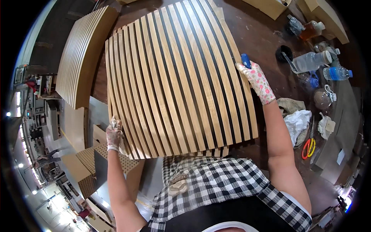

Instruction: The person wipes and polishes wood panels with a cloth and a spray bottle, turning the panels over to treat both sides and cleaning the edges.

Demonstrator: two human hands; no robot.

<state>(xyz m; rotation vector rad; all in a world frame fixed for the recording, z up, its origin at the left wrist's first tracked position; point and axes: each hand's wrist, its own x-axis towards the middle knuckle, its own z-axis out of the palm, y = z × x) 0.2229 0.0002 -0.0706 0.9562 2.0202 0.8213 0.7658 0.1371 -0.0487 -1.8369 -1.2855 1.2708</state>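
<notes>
- Head view: slatted wood panel, light slats with dark grooves, lies in front of the person over a dark brown table; near edge is just above the checked apron.
- More slatted edges peek out from under the panel at the near side.
- Left hand: patterned glove, at the panel's near-left edge, fingers closed on that edge; exact finger placement underneath hidden.
- Right hand: white glove with pink spots, at the panel's right edge, fingers closed around a blue object; its kind is unclear. Fingertips at the panel side.
- Left of panel: stack of slatted panels, tilted in view, well apart from both hands.
- Nearer, left: perforated brown board beside the left forearm.
- Right side of table: bottle of amber liquid, black cup, clear bottle with white cap, small bottle with blue cap.
- Beside right forearm: white cloth, scissors with orange and yellow handles.
- Far right corner: open cardboard box.
</notes>
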